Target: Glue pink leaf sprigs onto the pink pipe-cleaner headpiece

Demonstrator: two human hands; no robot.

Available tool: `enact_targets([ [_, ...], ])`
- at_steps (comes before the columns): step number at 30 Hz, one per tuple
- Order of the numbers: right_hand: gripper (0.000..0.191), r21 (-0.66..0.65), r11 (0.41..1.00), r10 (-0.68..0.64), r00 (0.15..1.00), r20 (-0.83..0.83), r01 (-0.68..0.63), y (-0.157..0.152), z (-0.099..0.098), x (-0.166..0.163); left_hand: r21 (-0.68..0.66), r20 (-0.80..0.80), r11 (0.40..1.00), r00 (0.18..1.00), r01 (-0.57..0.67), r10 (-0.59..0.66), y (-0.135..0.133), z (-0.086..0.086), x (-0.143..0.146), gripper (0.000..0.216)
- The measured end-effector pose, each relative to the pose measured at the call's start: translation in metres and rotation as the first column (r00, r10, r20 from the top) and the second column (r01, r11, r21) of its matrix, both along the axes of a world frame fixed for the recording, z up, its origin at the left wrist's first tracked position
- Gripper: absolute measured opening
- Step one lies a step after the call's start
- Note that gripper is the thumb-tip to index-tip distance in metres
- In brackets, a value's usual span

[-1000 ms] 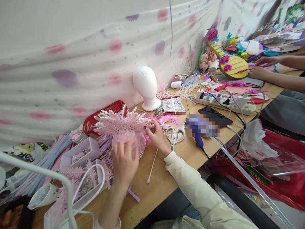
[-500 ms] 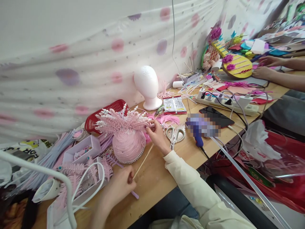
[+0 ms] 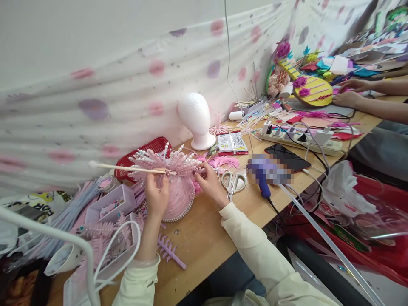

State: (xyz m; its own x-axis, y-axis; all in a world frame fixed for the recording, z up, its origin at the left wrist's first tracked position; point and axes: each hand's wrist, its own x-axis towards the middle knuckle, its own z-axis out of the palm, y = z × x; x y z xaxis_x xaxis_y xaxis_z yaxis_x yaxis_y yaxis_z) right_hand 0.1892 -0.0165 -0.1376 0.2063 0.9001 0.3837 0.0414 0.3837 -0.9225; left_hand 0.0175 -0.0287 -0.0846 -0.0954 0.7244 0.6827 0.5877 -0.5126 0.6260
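The head view shows a pink beaded headdress [image 3: 180,197] at the centre of the frame, resting on the wooden counter [image 3: 204,250]. The left hand [image 3: 157,193], in front of the headdress's left part, pinches a thin stick [image 3: 127,168] between its fingers; the stick lies nearly level, its pale, blunt end pointing to the left of the frame. The fingers of the right hand [image 3: 210,182] pinch the right edge of the headdress's beaded trim. Just right of that hand lie scissors [image 3: 234,182], handles toward the top of the frame. A white foam head [image 3: 195,119] stands upright above the headdress in the frame, and a red basket [image 3: 162,142] sits behind it. A lilac leaf-shaped piece [image 3: 172,253] lies bottom centre. At the upper right, a co-worker's hand [image 3: 348,99] is beside a yellow lute-shaped piece [image 3: 314,91].
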Motion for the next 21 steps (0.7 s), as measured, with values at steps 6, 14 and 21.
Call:
enact_targets([
  [6, 0.008, -0.002, 1.000, -0.011, 1.000, 0.012, 0.011, 0.000, -0.001, 0.000, -0.109, -0.043, 0.994, 0.999, -0.011, 0.006, 0.023, -0.012, -0.011, 0.022],
  [14, 0.008, -0.034, 0.999, -0.001, 1.000, 0.020, 0.001, -0.002, 0.001, 0.001, -0.192, -0.091, 0.981, 0.996, -0.004, -0.014, 0.021, -0.006, -0.010, 0.019],
  [21, 0.013, -0.056, 0.997, -0.054, 0.998, 0.025, 0.055, -0.005, 0.002, -0.001, -0.186, -0.072, 0.979, 0.995, -0.082, 0.070, 0.019, -0.008, -0.008, 0.014],
])
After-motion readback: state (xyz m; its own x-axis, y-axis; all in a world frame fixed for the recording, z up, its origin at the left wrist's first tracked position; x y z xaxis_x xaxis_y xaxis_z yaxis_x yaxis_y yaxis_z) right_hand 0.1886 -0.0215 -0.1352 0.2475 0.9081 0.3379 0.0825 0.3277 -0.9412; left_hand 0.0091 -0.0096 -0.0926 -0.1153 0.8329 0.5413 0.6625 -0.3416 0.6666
